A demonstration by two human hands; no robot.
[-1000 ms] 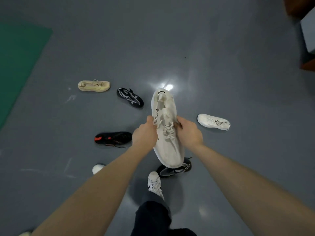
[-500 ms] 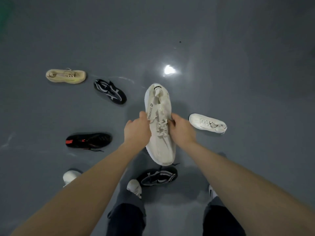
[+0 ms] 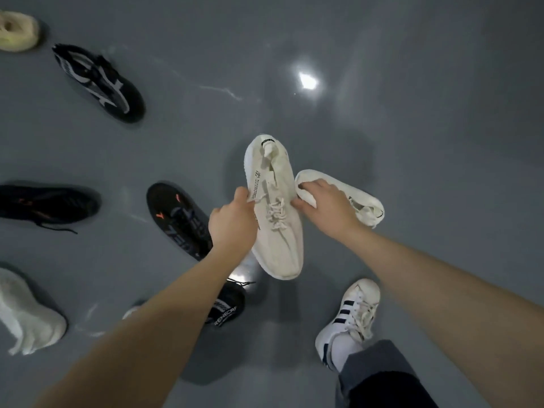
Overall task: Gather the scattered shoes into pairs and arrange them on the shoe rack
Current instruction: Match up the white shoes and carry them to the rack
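We are holding the cream knit sneaker (image 3: 275,213) at the centre of the view, heel toward twelve o'clock, toe toward six. Our left hand (image 3: 232,223) is pinching its side near the laces, fingers curled on the edge. Our right hand (image 3: 325,206) is touching the sneaker's other side with the thumb while the fingers are curling over the toe of a white sneaker (image 3: 350,195) lying at three o'clock on the grey floor (image 3: 412,113). A black sneaker with orange marks (image 3: 176,216) is lying at nine o'clock, partly under our left arm. A black-and-white sneaker (image 3: 100,83) is lying at ten o'clock.
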